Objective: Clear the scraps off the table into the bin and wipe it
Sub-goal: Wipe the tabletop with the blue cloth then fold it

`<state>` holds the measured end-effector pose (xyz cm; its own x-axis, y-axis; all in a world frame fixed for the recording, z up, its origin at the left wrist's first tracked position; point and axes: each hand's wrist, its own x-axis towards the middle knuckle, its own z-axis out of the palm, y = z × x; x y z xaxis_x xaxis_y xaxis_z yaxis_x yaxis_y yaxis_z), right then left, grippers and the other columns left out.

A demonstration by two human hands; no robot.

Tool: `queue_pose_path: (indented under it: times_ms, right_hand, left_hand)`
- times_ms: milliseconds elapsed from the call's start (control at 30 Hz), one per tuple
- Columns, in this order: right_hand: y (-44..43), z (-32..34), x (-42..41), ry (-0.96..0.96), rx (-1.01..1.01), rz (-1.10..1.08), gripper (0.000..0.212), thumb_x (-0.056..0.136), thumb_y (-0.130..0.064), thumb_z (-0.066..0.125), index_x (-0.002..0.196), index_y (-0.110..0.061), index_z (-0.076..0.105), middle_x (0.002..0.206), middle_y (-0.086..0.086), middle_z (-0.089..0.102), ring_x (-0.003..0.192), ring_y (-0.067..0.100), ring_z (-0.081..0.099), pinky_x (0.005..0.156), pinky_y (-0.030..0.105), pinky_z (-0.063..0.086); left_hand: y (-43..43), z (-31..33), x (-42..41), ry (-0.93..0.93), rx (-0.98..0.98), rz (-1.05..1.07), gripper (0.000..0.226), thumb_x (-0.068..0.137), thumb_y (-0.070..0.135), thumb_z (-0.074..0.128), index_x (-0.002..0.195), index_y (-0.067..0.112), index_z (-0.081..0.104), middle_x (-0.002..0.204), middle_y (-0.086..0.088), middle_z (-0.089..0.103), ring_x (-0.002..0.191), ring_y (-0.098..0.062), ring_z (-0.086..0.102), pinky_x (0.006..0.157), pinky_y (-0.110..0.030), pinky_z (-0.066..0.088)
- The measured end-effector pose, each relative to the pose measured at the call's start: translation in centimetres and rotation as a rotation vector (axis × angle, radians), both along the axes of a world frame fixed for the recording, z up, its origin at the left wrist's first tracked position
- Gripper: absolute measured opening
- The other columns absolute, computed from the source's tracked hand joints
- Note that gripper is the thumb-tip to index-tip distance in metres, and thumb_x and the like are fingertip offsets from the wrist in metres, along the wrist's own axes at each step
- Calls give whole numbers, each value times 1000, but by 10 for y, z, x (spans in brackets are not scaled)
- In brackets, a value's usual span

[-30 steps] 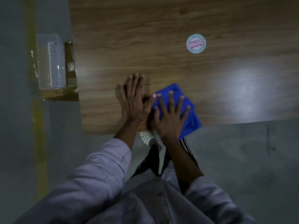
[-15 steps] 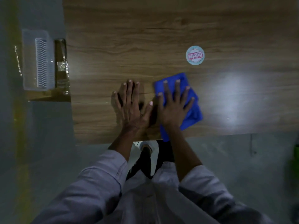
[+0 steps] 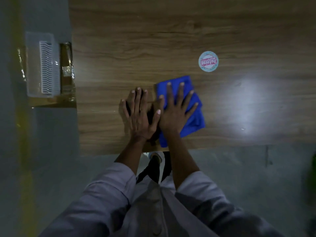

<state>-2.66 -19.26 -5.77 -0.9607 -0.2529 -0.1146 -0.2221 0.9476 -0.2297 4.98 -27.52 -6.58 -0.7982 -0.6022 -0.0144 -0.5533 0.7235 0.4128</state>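
Observation:
A folded blue cloth [image 3: 195, 120] lies on the wooden table [image 3: 153, 40] close to its near edge. My right hand [image 3: 174, 115] presses flat on the cloth with its fingers spread. Right beside it, my left hand [image 3: 138, 117] rests palm down on the bare wood, holding nothing; its thumb touches the right hand. A translucent plastic bin [image 3: 42, 65] stands on the floor off the table's left end. No loose scraps show on the table.
A round sticker [image 3: 208, 61] with red print is on the table beyond the cloth. Brown cardboard [image 3: 66, 74] lies under the bin against the table's left edge. A green object [image 3: 312, 177] is at the right border. My shoe [image 3: 156, 156] shows below the table edge.
My right hand has pushed the cloth away from the near edge, further onto the table, over the last second. The left hand has stayed flat beside it.

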Motion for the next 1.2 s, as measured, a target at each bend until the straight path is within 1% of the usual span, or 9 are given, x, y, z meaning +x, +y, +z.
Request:
queue_pose_path:
  times_ms: [200, 267, 433, 567, 667, 800, 933, 1067, 1200]
  right_hand:
    - [2, -6, -66, 91, -49, 623, 56, 102, -64, 33, 155, -48, 30, 168, -9, 20, 157, 28, 10, 120, 64, 10]
    - [6, -9, -120, 91, -19, 530, 57, 101, -65, 30, 155, -49, 27, 169, -10, 17, 157, 29, 8, 121, 64, 7]
    - [-5, -4, -106, 141, -53, -271, 52, 103, -62, 33, 154, -49, 33, 168, -8, 22, 156, 29, 14, 120, 63, 12]
    - [-48, -3, -37, 2, -74, 225, 55, 101, -57, 38, 154, -43, 35, 169, -6, 17, 157, 33, 5, 121, 65, 6]
    - [-62, -7, -103, 13, -25, 554, 60, 99, -63, 32, 155, -42, 33, 170, -9, 12, 157, 30, 2, 121, 63, 4]
    - [-42, -12, -214, 81, -20, 263, 56, 100, -64, 33, 154, -51, 29, 168, -14, 17, 157, 27, 9, 122, 61, 6]
    - [-25, -8, -183, 73, -11, -137, 54, 103, -64, 31, 155, -53, 23, 169, -12, 12, 158, 26, 5, 120, 63, 10]
    - [-58, -7, -157, 42, 6, 207, 55, 103, -60, 35, 156, -49, 26, 169, -10, 14, 157, 28, 3, 121, 63, 6]
    - [-69, -10, -256, 79, 0, 421, 56, 100, -63, 34, 155, -49, 29, 169, -12, 17, 157, 27, 8, 122, 62, 7]
  left_hand:
    - [2, -2, -10, 108, 56, 117, 72, 95, 51, 52, 155, 14, 39, 163, -2, 34, 155, -20, 21, 123, -57, 14]
    - [-11, -6, -25, 114, 66, 125, 69, 95, 50, 52, 153, 14, 43, 163, -3, 33, 155, -24, 18, 124, -55, 13]
    - [-71, -11, -73, 138, 219, 170, 70, 96, 56, 43, 149, 11, 47, 164, -8, 30, 156, -31, 13, 126, -49, 7]
    - [-101, -8, -118, 164, 284, 104, 72, 92, 58, 46, 148, 13, 50, 164, -6, 30, 156, -27, 12, 125, -42, 1]
    - [-113, 0, -163, 214, 432, 134, 75, 88, 63, 42, 145, 15, 53, 164, -5, 31, 156, -25, 10, 123, -39, -4]
    - [-132, -11, -192, 212, 252, 55, 66, 94, 59, 40, 143, 18, 56, 159, -2, 40, 154, -23, 22, 124, -40, 4]
    - [-130, -23, -194, 216, 23, 31, 65, 99, 61, 42, 144, 16, 55, 158, -2, 43, 152, -25, 28, 124, -50, 17]
    - [-129, -19, -196, 220, -24, 31, 66, 97, 56, 47, 146, 12, 52, 158, -4, 43, 152, -25, 29, 122, -52, 21]
    - [-127, -17, -197, 219, -17, 17, 67, 97, 55, 48, 148, 12, 49, 159, -5, 41, 153, -25, 27, 123, -53, 20]
